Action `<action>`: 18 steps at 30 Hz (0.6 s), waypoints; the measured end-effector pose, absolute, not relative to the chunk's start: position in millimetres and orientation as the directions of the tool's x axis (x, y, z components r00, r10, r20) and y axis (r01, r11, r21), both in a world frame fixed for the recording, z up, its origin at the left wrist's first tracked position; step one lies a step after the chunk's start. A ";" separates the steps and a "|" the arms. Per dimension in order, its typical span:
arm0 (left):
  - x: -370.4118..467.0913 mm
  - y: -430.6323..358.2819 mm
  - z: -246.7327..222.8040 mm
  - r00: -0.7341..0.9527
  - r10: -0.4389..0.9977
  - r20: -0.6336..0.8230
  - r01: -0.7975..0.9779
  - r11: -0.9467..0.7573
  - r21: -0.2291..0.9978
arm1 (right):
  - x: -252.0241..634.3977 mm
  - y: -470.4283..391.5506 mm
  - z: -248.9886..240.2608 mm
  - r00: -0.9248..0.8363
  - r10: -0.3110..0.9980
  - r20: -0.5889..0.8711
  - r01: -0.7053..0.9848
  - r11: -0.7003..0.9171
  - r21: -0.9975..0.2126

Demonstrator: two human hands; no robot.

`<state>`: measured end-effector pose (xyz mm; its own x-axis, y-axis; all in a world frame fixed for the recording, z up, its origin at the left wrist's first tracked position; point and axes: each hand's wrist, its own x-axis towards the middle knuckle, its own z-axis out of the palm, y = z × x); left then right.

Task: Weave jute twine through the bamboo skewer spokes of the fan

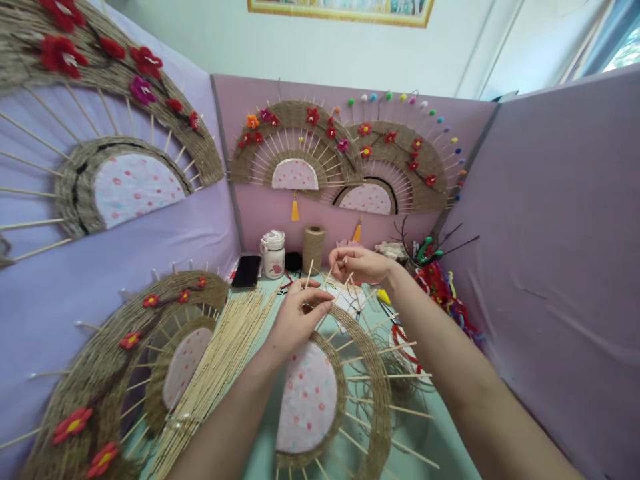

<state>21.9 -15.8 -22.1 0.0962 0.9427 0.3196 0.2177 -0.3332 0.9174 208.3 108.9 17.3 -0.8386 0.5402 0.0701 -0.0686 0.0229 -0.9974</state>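
Fan (383,400): between the forearms, its top end up at the fingers, handy for both.
Left hand (300,310): pinching the fan's top end, likely to steady it.
Right hand (363,263): fingertips pressed together; on what, I can't tell from here.
Spool (313,250): upright behind the hands, probably parked clear of them.

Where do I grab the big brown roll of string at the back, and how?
I'd grip the string roll around its upper part, coming down from above. It's round and stands upright, and its top sticks up above your left hand, which is in front of it.
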 end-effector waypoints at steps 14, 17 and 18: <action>19.6 -15.6 -19.8 0.070 0.939 0.337 0.213 -0.344 0.914 | 192.3 67.7 -61.9 -0.499 0.855 0.144 -0.315 -0.024 -0.949; 18.7 -15.2 -19.5 0.082 0.932 0.354 0.231 -0.363 0.902 | 181.7 61.5 -70.2 -0.443 0.888 0.120 -0.266 -0.003 -0.964; 18.4 -14.7 -20.0 0.090 0.928 0.362 0.238 -0.373 0.897 | 177.8 59.8 -73.1 -0.424 0.898 0.113 -0.250 0.003 -0.968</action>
<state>18.4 -14.7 -20.0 0.0903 0.9276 0.3624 0.2377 -0.3734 0.8967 177.8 59.8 -73.1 -0.4243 0.8985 0.1126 -0.2504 0.0031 -0.9681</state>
